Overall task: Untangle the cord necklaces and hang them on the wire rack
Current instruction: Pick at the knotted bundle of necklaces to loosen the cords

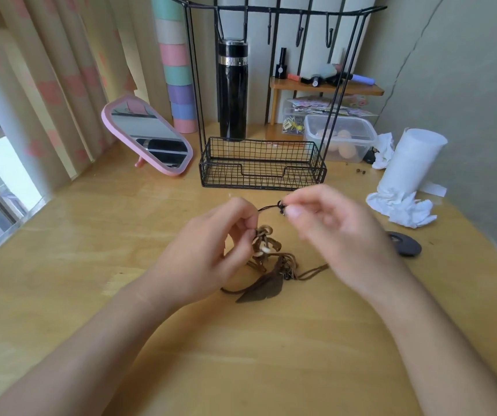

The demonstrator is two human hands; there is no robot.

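Midway along the pale wooden worktop (91, 265), a tangle of brown cord necklaces (271, 259) with a few pale beads, partly lifted and partly lying on the wood. Left hand (211, 250) gripping it from the left, fingers curled and tips pinching the upper loops of the tangle. Right hand (331, 232) a little higher and blurred, thumb and forefinger closed on a small dark knot or bead at the end of a thin black cord (266, 208). From there, the cord stretched across to the left hand's fingers. Below the tangle, a leaf-shaped brown pendant (259, 291) flat on the worktop, with brown cord trailing off to both sides.

Just beyond the hands, a black wire rack (260, 166) – mesh basket at the base, slanted uprights, a top bar with a row of hooks (299, 34). Behind the rack, a tall black flask (232, 88) with a silver band. Off to the left, a pink-framed mirror (148, 136) tilted back on its stand.

To the right of the rack, a clear plastic box (340, 136), then a white paper roll (409, 160) standing upright with crumpled white tissue (400, 207) at its foot. Near the right wrist, a dark round disc (405, 243) flat on the wood. At the back, a small wooden shelf (325, 87) carrying little bottles and pens.
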